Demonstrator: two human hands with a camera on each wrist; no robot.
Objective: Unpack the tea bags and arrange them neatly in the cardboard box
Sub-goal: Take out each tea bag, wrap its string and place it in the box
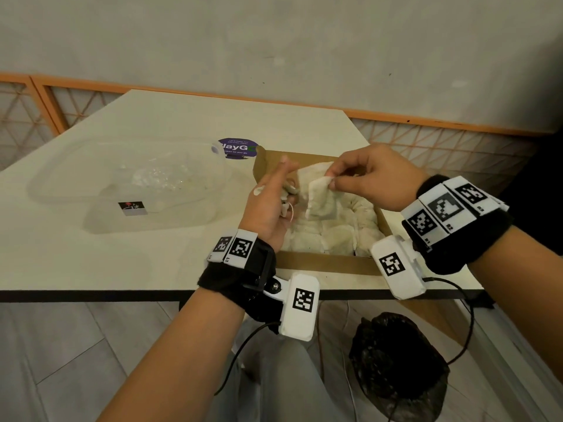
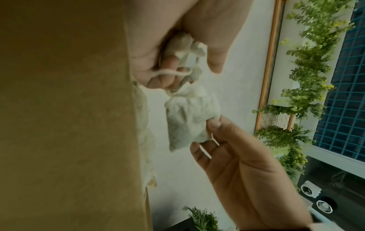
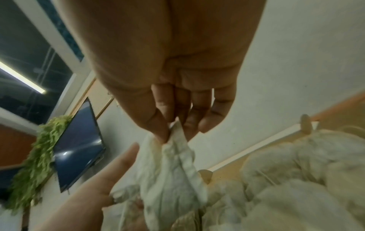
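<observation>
Right hand (image 1: 368, 178) pinches a tea bag (image 1: 318, 197) by its top corner, hanging long-axis down over the cardboard box (image 1: 323, 263), while left hand (image 1: 271, 202) just beside clutches crumpled wrapper and string.

An office lounge: wall screen (image 3: 79, 150), trailing greenery (image 2: 308, 65), pale table (image 1: 182, 123) bearing a sticker (image 1: 236, 146).

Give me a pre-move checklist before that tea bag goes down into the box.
1. Right hand pinches the tea bag by its top corner: ok.
2. Bag hangs free over the cardboard box: ok.
3. Left hand clear of the bag: not ok; it grips string and crumpled paper beside it.
4. String detached from the bag: cannot tell.
5. Free slot among the packed tea bags: cannot tell.
</observation>
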